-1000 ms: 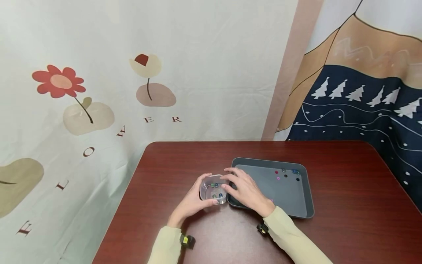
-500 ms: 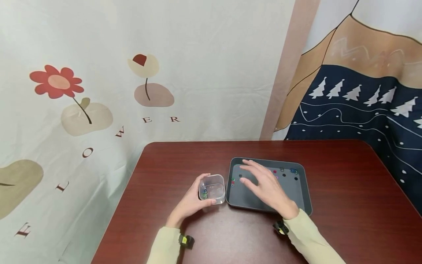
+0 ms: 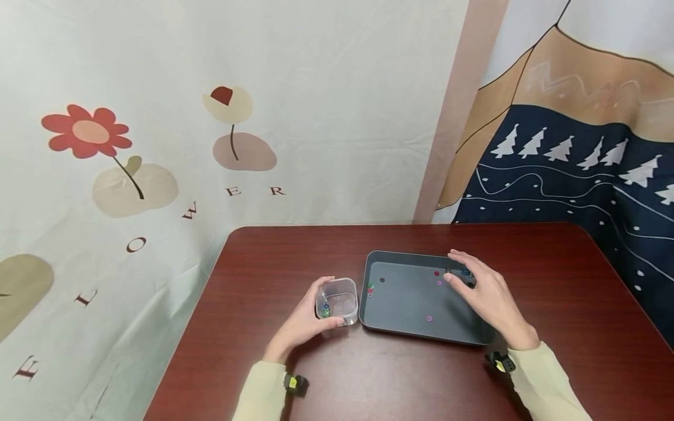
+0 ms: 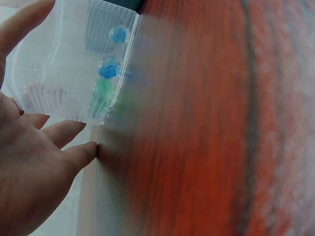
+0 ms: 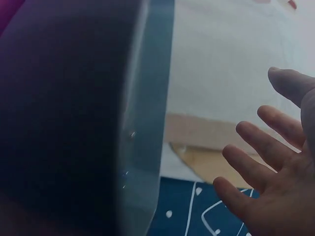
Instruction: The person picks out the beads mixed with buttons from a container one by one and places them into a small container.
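My left hand (image 3: 302, 321) grips a clear plastic container (image 3: 344, 299) by its sides, tilted slightly on the table. Blue marbles (image 4: 109, 68) and a green marble (image 4: 102, 92) lie together against one wall of it in the left wrist view. My right hand (image 3: 489, 298) hovers over the right end of the grey tray (image 3: 402, 307), fingers spread and nothing between them. Near its fingertips are blue marbles (image 3: 466, 272) in the tray's far right corner, partly hidden by the hand. The right wrist view shows the fingers (image 5: 253, 167) apart, beside the tray wall.
Small pieces are scattered in the tray: a red one (image 3: 436, 273), a purple ring (image 3: 429, 318), a dark disc (image 3: 382, 280) and a little cluster (image 3: 371, 289) by the left wall. The brown table (image 3: 400, 374) surrounds it, with a printed cloth (image 3: 342, 117) behind.
My right hand has moved right, from the container across to the tray's right end. The marbles in the container have gathered at its left side. My left hand keeps its hold.
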